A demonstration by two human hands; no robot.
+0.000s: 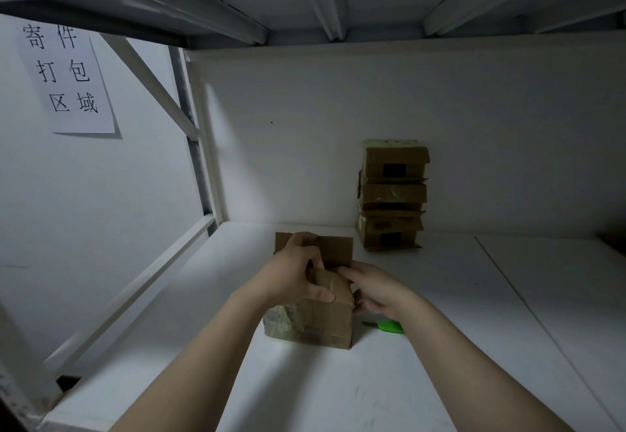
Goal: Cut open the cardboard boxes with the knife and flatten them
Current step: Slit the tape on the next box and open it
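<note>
A small brown cardboard box (315,325) stands on the white shelf board (338,387), its far flap (333,250) raised upright. My left hand (294,270) grips the box's top from the left, fingers over the far flap and thumb on the near flap. My right hand (376,291) holds the box's right top edge, fingers reaching into the opening. A green-handled knife (389,326) lies on the shelf just right of the box, partly hidden under my right wrist. Neither hand holds it.
A stack of three taped cardboard boxes (393,194) stands against the back wall at the right. A paper sign (66,72) hangs on the left wall. White shelf posts (200,146) rise at the left, and an upper shelf (305,1) runs overhead.
</note>
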